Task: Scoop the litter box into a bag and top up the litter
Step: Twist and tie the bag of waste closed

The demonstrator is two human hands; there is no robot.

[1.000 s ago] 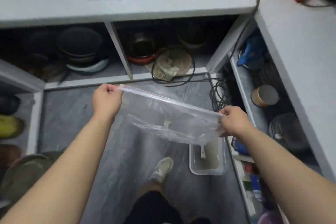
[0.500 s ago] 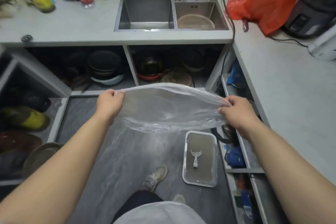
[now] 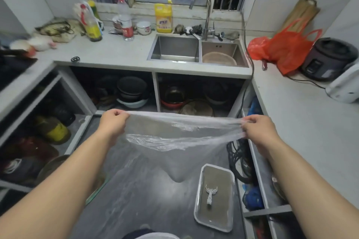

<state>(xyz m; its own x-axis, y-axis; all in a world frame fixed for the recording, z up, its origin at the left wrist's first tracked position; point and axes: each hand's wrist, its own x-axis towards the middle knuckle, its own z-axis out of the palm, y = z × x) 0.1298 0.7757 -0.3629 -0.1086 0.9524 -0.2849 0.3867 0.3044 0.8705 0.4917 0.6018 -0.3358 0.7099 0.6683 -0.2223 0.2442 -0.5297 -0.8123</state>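
A clear plastic bag (image 3: 174,153) hangs stretched between my two hands, above the dark floor. My left hand (image 3: 113,122) pinches its rim on the left and my right hand (image 3: 259,129) pinches the rim on the right, so the mouth is pulled wide. Below and to the right, a white-rimmed litter box (image 3: 229,172) lies on the floor, filled with grey-brown litter. A white slotted scoop (image 3: 210,194) lies in the litter, handle toward me.
A grey counter (image 3: 116,52) with a double sink (image 3: 174,48) runs along the back; another counter (image 3: 303,122) runs down the right. Open shelves underneath hold pots, pans and black cables (image 3: 238,159). A red bag (image 3: 285,48) and a rice cooker (image 3: 330,58) stand at the back right.
My view has tilted up, from the floor to the counter and window. Both hands keep hold of the bag's rim, and the bag now hangs longer with its mouth spread open.
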